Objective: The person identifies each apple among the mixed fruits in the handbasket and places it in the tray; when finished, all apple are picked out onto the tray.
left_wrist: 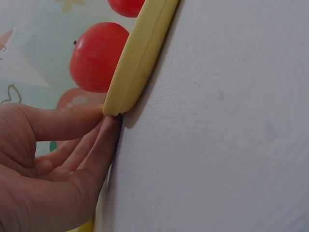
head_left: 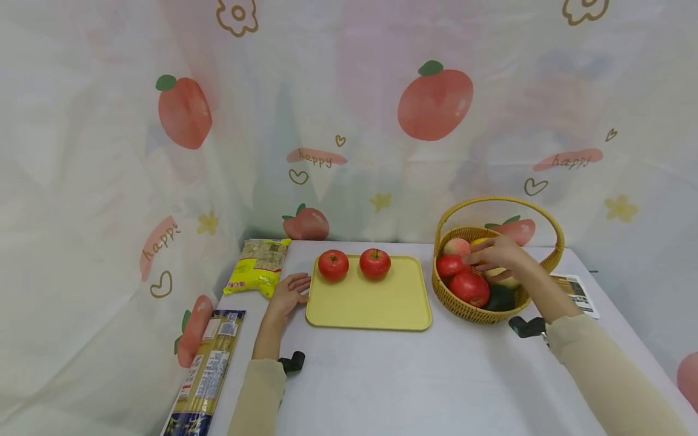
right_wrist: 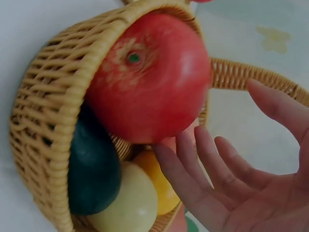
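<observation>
In the head view my left hand [head_left: 288,295] is at the left side of a yellow tray [head_left: 371,312]. The left wrist view shows its thumb and index finger pinching the tray's rim [left_wrist: 140,58]. Two red apples [head_left: 333,265] sit at the tray's far left and middle. My right hand [head_left: 498,254] hovers over a wicker basket [head_left: 463,309], fingers spread and slightly bent, holding nothing. A red pomegranate [right_wrist: 154,77] lies near its fingertips. Also inside are a dark green fruit [right_wrist: 94,164], a pale round fruit [right_wrist: 128,203], a yellow-orange fruit [right_wrist: 157,181] and a peach [head_left: 457,247].
A yellow food bag [head_left: 259,266] lies at the table's far left. Nearer stands a long pack of noodles [head_left: 209,369] along the left edge. A flat printed card [head_left: 575,293] lies right of the basket. The basket's handle [head_left: 501,198] arches high; a printed curtain [head_left: 376,169] hangs behind.
</observation>
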`<state>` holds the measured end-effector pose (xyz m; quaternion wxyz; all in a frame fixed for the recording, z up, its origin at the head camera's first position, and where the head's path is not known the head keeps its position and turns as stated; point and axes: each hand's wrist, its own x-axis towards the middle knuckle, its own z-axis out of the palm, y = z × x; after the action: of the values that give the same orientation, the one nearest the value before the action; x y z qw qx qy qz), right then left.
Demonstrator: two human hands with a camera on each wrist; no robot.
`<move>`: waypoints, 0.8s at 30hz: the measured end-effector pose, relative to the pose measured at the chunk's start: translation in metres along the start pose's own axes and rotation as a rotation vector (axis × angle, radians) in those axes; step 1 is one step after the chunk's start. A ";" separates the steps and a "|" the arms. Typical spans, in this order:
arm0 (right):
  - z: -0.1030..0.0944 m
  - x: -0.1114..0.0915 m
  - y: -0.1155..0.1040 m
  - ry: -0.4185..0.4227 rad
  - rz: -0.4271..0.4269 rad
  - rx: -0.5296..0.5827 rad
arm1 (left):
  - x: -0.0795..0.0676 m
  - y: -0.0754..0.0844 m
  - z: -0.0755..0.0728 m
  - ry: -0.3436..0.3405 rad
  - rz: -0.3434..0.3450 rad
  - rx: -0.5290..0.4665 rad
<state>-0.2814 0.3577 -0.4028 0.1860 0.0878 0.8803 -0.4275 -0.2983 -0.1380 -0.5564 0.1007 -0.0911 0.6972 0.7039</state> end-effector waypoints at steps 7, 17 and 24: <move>0.003 0.000 0.014 -0.065 0.057 -0.026 | -0.001 0.000 -0.001 0.004 -0.001 0.016; 0.014 0.008 0.014 -0.076 0.015 -0.175 | 0.001 0.001 -0.001 0.003 -0.011 0.011; 0.014 0.011 0.013 -0.092 0.041 -0.180 | 0.003 -0.001 0.000 0.003 -0.001 -0.002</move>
<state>-0.2838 0.3549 -0.4246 0.2422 0.0691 0.9037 -0.3464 -0.3009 -0.1385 -0.5581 0.1001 -0.0925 0.6968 0.7042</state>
